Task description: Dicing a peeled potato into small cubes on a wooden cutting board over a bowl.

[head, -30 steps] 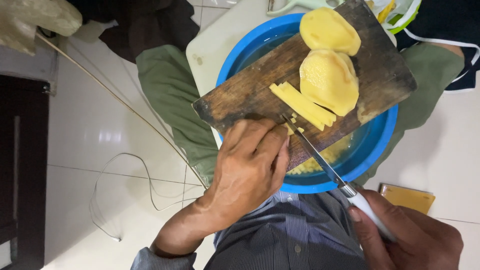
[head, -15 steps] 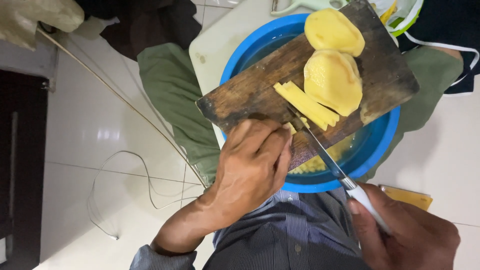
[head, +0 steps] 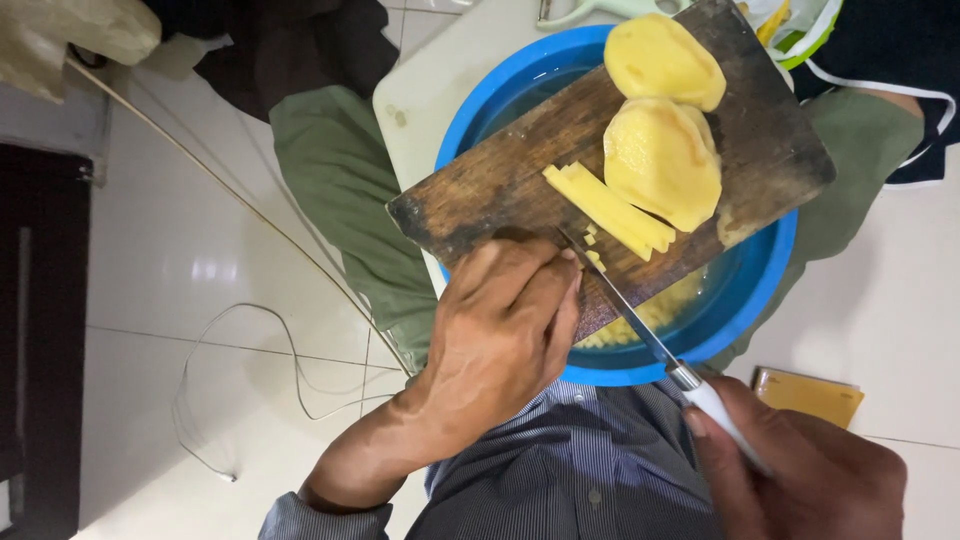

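Left hand (head: 500, 335) presses fingers together on potato strips (head: 605, 207) at cutting board (head: 500, 190) near edge. Right hand (head: 800, 470) fist-grips knife (head: 640, 320); blade w/ tip on strips. Board sits across blue basin (head: 760, 300).

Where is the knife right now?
The knife is in the right hand, low on the right of the head view. Its tip rests on the cutting board, beside the left hand and the potato sticks.
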